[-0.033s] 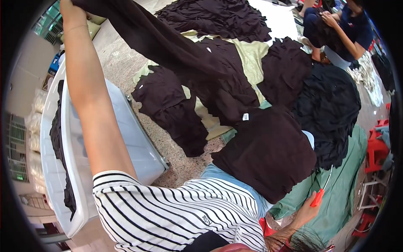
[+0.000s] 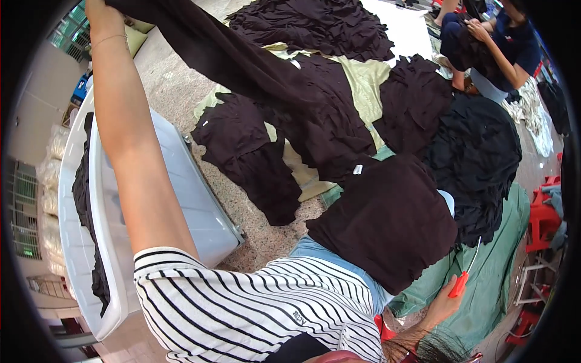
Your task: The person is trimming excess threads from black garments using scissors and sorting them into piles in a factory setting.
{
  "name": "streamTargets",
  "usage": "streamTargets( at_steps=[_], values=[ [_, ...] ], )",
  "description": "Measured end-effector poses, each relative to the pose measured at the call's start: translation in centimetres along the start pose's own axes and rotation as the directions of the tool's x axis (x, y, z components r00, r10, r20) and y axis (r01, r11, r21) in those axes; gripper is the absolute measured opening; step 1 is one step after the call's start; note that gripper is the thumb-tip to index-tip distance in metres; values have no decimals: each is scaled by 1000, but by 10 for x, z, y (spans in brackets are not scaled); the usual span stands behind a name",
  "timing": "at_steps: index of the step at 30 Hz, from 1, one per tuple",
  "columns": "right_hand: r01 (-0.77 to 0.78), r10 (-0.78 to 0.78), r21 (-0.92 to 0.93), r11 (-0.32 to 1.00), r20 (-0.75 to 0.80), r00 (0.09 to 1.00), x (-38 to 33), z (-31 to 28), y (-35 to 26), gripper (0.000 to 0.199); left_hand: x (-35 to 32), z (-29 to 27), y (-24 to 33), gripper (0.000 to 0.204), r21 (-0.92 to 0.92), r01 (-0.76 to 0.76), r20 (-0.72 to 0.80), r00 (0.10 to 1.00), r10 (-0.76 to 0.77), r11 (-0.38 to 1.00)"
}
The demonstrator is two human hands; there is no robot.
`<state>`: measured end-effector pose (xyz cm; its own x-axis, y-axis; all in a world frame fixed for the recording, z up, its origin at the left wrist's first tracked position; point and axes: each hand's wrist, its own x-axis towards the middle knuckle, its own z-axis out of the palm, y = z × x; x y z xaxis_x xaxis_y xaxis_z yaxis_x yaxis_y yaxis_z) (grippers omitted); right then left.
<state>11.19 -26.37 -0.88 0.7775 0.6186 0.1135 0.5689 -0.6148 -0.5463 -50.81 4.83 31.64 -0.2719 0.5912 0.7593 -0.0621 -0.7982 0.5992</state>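
- Left hand (image 2: pixel 100 13) is clamped on a dark brown garment (image 2: pixel 242 60), lifted high over the floor piles.
- Looks light, floppy; best gripped at an edge.
- Right hand (image 2: pixel 445 302) is closed around red-handled snips (image 2: pixel 463 275).

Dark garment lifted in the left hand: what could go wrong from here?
1. The dark garment, gripped high by the left hand, trails over the sorted dark piles and may drag them out of order.
2. The right hand holds red-handled snips beside the lap cloth; the tips could snag it.
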Motion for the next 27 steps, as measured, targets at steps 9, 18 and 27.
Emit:
streamTargets(
  at_steps=[9, 18, 27],
  values=[
    [96, -93, 141, 985, -32, 995, 12, 23, 14, 42, -138, -108, -46, 21, 348, 36, 47, 997, -56, 937],
    [70, -69, 119, 990, -9, 998, 17, 7, 18, 39, -599, -180, -213, 15, 724, 671, -223, 449, -865, 162],
    [49, -47, 68, 997, -28, 999, -3, 6, 19, 28, -542, 45, -186, 13, 687, 470, 146, 657, -739, 554]
  ],
)
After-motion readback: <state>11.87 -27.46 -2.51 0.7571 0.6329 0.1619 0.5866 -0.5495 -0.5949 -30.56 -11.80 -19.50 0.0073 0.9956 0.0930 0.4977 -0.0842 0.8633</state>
